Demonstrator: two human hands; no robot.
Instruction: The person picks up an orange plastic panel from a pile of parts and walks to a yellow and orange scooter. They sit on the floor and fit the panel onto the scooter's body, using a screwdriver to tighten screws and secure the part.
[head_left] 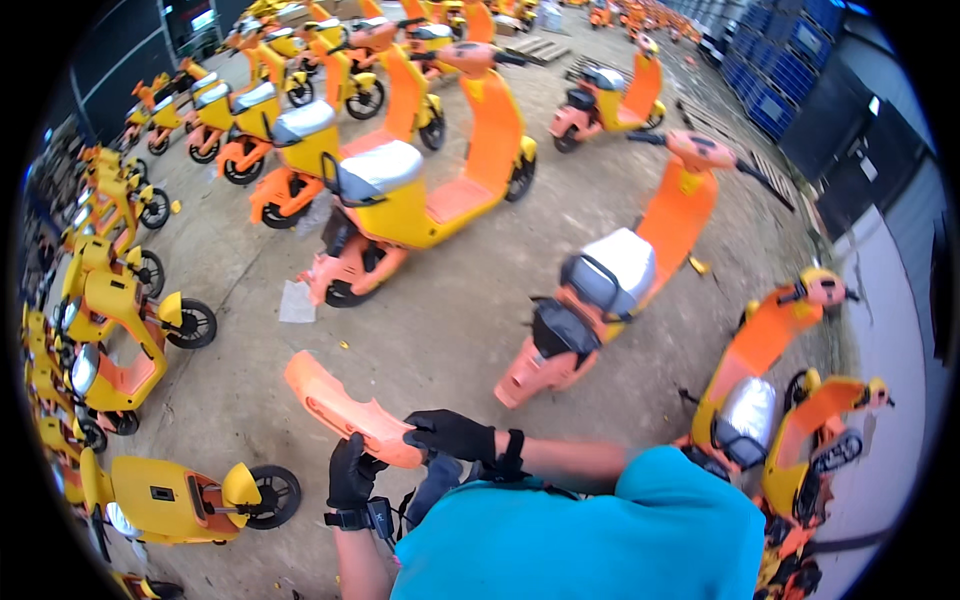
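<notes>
Concrete floor (440, 330) spread beyond and around the fingers of both hands, with a stack of blue crates (768, 88) far ahead and to the right of them. Nearest ahead and right of the fingers stood an orange-and-yellow scooter (655, 235); another scooter (455, 200) stood ahead, across a gap to its left, its pink rear end toward the hands.

Next in size came a curved orange panel (352, 408), up off the floor and in both hands. Its long axis sloped from ahead-left of the fingers down to the right, so most of its length jutted out past them, unsupported at the far end. The right hand (448, 434) was nearer the right-hand end, its fingers closed on that end; the left hand (352, 472) gripped the lower edge just beside it, fingers bent in under the panel, their tips hidden.

Well ahead-left of the fingers lay a pale sheet (297, 302). Behind the left fingers, at the wrist, sat a small dark device (380, 518) with a tiny light mark. Outlines on the panel's face resembled lettering, too blurred to read; no label was legible.
</notes>
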